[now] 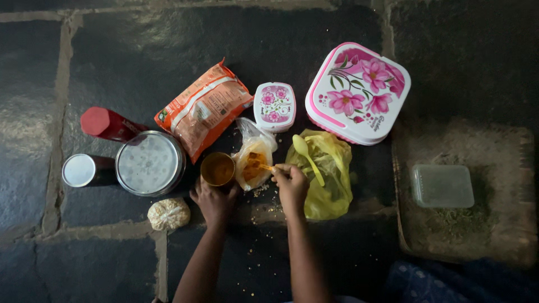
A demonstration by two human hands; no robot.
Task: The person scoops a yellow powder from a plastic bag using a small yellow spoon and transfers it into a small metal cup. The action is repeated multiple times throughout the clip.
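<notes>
my right hand (291,184) pinches a small orange spoon (266,167), fingers curled tight round its handle, its tip inside the clear plastic bag (254,156) of orange-yellow powder that sits crumpled on the dark stone floor (314,67). just left of the bag, touching it, stands the little round brass-coloured cup (218,169), powder dusting its inside; my left hand (214,201) cups it from below, fingers wrapped at its near side. right of my right hand lies a crinkled yellow plastic bag (328,174) with a pale yellow spoon (306,157) resting on top. beyond, a shiny orange packet (203,108) with a white label band lies tilted, next to a small rounded white-and-pink flowered box (274,106) and a much larger box (357,92) of the same flowered kind. to the left, a round steel container (150,163) with a clear lid, a steel-topped tin (80,170), a red cylinder (104,123) on its side, and a knotted pouch (168,214) of pale grains. far right, a clear lidded tub (442,186) rests on a rough mat (499,224).
</notes>
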